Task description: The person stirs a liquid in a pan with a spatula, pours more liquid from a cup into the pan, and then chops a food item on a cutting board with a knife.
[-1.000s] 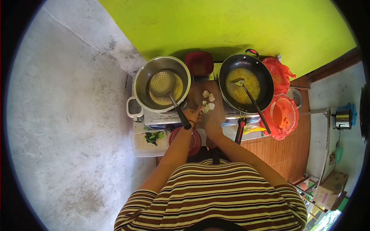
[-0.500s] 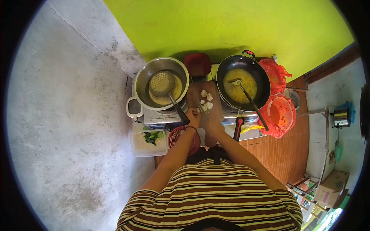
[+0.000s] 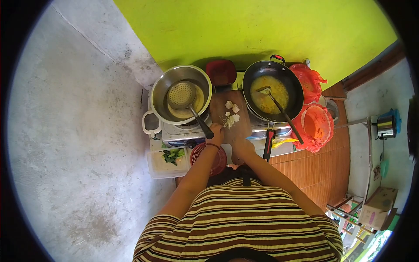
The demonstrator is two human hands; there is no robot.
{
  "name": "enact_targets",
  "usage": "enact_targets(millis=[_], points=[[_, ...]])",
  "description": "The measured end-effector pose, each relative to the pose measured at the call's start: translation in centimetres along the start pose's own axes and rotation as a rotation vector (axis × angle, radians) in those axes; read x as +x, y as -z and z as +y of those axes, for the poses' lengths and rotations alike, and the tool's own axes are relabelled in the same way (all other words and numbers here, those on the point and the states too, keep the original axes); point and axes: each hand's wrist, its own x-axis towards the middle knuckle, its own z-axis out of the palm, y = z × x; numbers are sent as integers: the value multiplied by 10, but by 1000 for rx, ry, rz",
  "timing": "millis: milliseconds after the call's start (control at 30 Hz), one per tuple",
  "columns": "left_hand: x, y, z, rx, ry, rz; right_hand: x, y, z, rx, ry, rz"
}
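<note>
Your left hand (image 3: 215, 134) at cutting board's (image 3: 243, 107) left edge, fingers curled, just beside pale chunks (image 3: 236, 118); can't tell if anything's gripped. Your right hand (image 3: 242, 148) over board's near end, grasp hidden, can't tell. Chunks sit mid-board, between steel pot (image 3: 159, 98) and black wok (image 3: 295, 97). Skimmer (image 3: 181, 95) tilts in pot, handle reaching beside left hand.

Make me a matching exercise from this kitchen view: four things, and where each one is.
1. round perforated skimmer head
2. small off-white pieces
3. dark-green leaves
4. flat spatula head

A. on the brown wooden board
B. in the round black wok
C. in the round silver metal pot
D. in the pale rectangular plastic box

Pairs: 1-C, 2-A, 3-D, 4-B.
</note>
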Motion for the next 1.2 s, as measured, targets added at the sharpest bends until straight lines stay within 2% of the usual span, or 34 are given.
enact_targets(millis=[333, 433, 633, 833, 1033, 1200], points=[[1, -15, -21, -14, 6, 9, -1, 0, -5, -10, -19, 10], [1, -15, -21, 7, 12, -6, 4, -15, 4, -102, 92, 28], [1, -8, -16, 0, 29, -31, -1, 8, -15, 33, -93, -40], [4, -6, -12, -10, 49, -36, 12, -1, -16, 64, -117, -49], [7, -11, -18, 8, 19, -15, 23, -15, -6, 81, -16, -30], [5, -18, -19, -35, 27, 9, 38, -27, -1, 122, -23, 26]])
